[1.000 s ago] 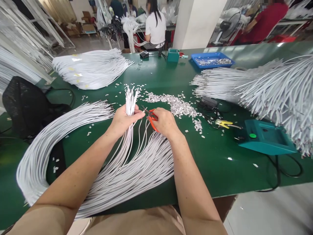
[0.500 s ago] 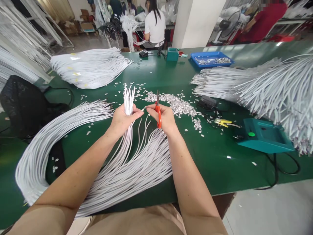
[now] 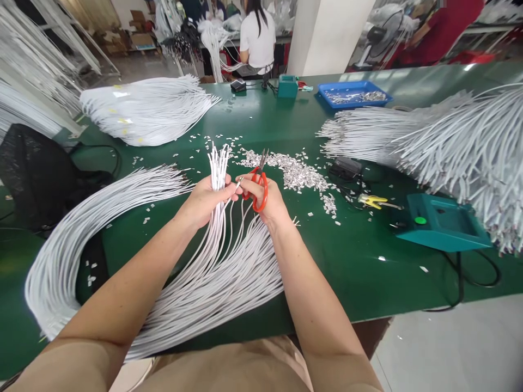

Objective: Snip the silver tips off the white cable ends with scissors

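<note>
My left hand (image 3: 207, 200) is closed round an upright bunch of white cables (image 3: 219, 170), whose ends stick up above the fingers. In my right hand (image 3: 267, 198) are red-handled scissors (image 3: 260, 185), with their blades pointing away from me. The fingertips of both hands meet at one cable end (image 3: 239, 183). Below the hands, a large bundle of loose white cables (image 3: 229, 277) curves across the table and round to the left, its other ends (image 3: 167, 179) lying beside my left hand.
Small silvery-white pieces (image 3: 300, 171) are scattered beyond my hands. A blue tray (image 3: 353, 97), yellow-handled pliers (image 3: 373, 202), a teal device (image 3: 445, 223) and white cable heaps (image 3: 461, 141) lie to the right. Another cable bundle (image 3: 143, 111) lies far left. A person in white (image 3: 257, 41) sits beyond the table.
The scissors have turned in my right hand, so both handle loops now show. My right fingers have moved left, closer to my left thumb.
</note>
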`<move>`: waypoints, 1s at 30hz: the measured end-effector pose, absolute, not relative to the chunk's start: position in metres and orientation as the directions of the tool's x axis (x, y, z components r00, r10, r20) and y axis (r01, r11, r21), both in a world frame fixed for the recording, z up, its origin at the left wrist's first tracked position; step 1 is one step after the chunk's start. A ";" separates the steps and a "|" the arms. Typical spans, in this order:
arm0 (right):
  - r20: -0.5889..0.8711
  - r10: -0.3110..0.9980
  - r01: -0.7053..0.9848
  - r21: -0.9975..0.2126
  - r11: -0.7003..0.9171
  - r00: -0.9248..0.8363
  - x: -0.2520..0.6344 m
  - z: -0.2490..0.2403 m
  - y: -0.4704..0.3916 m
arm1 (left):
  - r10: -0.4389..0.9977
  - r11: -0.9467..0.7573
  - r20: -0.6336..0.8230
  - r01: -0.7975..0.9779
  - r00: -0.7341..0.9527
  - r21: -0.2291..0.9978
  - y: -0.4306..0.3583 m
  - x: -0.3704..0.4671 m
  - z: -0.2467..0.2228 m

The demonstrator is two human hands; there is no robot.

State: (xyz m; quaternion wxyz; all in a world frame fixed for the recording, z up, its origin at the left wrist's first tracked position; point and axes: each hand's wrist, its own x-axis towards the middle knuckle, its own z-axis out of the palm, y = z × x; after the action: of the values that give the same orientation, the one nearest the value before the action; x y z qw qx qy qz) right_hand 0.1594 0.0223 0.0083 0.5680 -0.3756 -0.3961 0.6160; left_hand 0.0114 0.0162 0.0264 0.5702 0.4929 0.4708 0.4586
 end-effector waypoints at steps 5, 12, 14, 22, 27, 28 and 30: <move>0.020 0.999 -0.315 -0.949 0.032 0.041 0.162 0.014 0.020 | 0.997 0.016 -0.015 -0.015 0.070 1.000 0.017 0.011 0.024; 0.091 0.995 -0.118 -0.989 0.095 0.031 0.161 0.018 0.015 | 1.000 -0.021 0.020 0.051 0.022 0.999 0.018 0.012 0.023; 0.091 0.994 -0.076 -0.992 0.096 0.059 0.161 0.011 0.019 | 0.999 0.014 -0.014 0.017 0.046 1.000 0.018 0.011 0.023; 0.212 0.894 0.224 -0.966 0.130 0.394 0.176 -0.001 0.028 | 0.969 0.199 -0.184 -0.083 0.163 0.976 0.018 -0.001 0.025; 0.280 0.887 0.109 -0.960 0.258 0.367 0.169 0.009 0.020 | 0.976 0.165 -0.152 -0.071 0.158 0.984 0.016 0.000 0.023; 0.280 0.902 0.076 -0.960 0.271 0.327 0.167 0.010 0.019 | 0.978 0.151 -0.140 -0.058 0.153 0.987 0.016 0.001 0.023; 0.267 0.922 0.014 -0.962 0.274 0.280 0.163 0.011 0.018 | 0.984 0.119 -0.114 -0.027 0.135 0.993 0.015 0.002 0.023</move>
State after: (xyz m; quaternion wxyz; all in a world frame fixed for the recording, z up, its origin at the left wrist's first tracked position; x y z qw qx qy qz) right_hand 0.1626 0.0178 0.0111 0.6360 -0.4852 -0.4823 0.3571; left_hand 0.0022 0.0151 0.0228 0.5692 0.4936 0.4851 0.4440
